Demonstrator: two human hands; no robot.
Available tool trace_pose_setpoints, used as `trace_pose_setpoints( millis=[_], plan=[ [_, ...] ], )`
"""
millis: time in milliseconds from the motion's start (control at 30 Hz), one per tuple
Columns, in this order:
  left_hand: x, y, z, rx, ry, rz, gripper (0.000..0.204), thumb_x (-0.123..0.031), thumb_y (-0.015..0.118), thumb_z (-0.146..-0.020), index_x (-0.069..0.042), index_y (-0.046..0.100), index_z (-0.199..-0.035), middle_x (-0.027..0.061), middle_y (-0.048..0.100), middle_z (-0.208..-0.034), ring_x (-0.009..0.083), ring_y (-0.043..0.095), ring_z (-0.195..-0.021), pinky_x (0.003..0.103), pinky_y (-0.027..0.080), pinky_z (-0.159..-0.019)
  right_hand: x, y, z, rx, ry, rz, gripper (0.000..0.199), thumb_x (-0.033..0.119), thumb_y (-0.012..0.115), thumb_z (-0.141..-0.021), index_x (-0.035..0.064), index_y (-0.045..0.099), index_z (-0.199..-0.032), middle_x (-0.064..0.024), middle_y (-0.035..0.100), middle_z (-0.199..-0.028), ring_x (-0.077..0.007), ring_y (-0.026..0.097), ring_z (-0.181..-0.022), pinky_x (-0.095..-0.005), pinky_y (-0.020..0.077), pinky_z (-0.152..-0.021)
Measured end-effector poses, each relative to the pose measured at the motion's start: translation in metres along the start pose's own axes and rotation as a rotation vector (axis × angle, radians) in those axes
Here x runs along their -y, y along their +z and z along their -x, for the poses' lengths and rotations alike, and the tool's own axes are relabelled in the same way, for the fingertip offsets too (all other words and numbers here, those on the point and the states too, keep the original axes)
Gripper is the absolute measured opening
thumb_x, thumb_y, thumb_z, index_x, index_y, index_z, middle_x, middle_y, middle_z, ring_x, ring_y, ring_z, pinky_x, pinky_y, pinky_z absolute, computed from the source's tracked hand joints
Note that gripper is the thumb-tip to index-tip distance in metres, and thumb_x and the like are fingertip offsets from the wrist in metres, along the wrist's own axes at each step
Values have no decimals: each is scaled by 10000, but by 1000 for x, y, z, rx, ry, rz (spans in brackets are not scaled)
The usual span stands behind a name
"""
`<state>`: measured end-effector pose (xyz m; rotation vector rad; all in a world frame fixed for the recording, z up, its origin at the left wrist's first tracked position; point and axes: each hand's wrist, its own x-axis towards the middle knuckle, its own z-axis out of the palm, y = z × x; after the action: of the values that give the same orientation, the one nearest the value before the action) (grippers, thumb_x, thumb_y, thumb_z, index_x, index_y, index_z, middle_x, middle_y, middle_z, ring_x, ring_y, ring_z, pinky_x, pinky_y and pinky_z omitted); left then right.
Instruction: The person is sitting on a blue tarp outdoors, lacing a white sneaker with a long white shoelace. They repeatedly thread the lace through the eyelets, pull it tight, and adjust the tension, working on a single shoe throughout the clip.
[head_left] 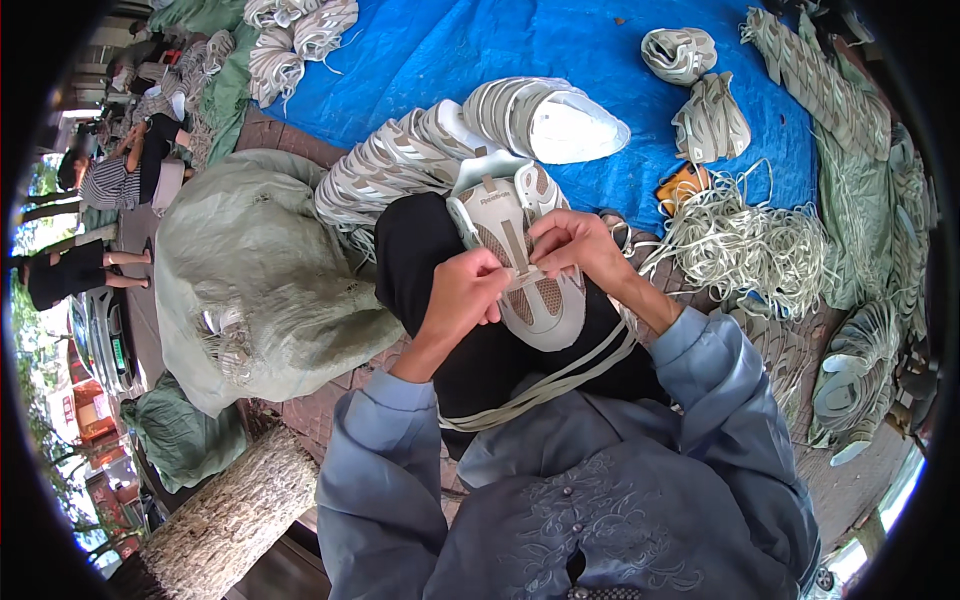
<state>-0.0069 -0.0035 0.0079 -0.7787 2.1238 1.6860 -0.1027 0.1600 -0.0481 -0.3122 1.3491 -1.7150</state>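
A cream and tan shoe upper (543,322) with mesh panels rests on my black-trousered lap, toe toward me. On its left side my left hand (468,293) is closed in a pinch. My right hand (573,245) pinches at the opposite side, fingertips close to the left ones over the lower end of the tongue (496,217). A short stretch of pale shoelace seems to run between the two pinches, partly hidden by the fingers. More cream shoelaces (560,385) lie draped across my lap.
Nested shoe uppers (400,170) form a long stack beyond my knees. A blue tarp (440,45) holds more uppers (712,118). To the right lies a tangled heap of laces (745,245) beside an orange object (682,187). A large pale sack (255,270) and a log (235,505) are left.
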Motion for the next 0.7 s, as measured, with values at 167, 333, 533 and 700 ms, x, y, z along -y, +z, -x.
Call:
trace_pose_setpoints(
  millis=[167,333,533,700],
  plan=[
    [7,20,7,-175,269,-67,91,-71,559,-786,-14,535,-718,13,523,-555,50,492,-413,180,356,-367,-4,0,-6,33,21,-53,338,-31,625,-623,21,549,-948,-58,607,-700,-83,544,-540,-188,350,-435],
    [20,39,-2,-386,690,-516,78,-17,606,-710,-36,544,-752,100,531,-676,245,552,-537,302,444,-467,-5,-1,-5,12,3,-45,341,-36,623,-616,20,551,-945,-53,601,-688,-77,530,-525,-188,344,-434],
    [22,41,-5,-371,784,-739,94,-75,588,-740,-47,510,-784,101,508,-695,277,545,-538,349,449,-458,-7,-3,-7,33,-6,-43,354,-39,621,-598,25,564,-941,-53,601,-681,-73,526,-523,-187,343,-436],
    [28,30,-5,-362,687,-298,75,-89,539,-798,-26,498,-802,95,554,-728,191,561,-532,274,429,-448,-7,-4,-5,43,3,-104,355,-35,629,-601,35,565,-943,-46,597,-693,-65,531,-561,-177,348,-450]
  ],
)
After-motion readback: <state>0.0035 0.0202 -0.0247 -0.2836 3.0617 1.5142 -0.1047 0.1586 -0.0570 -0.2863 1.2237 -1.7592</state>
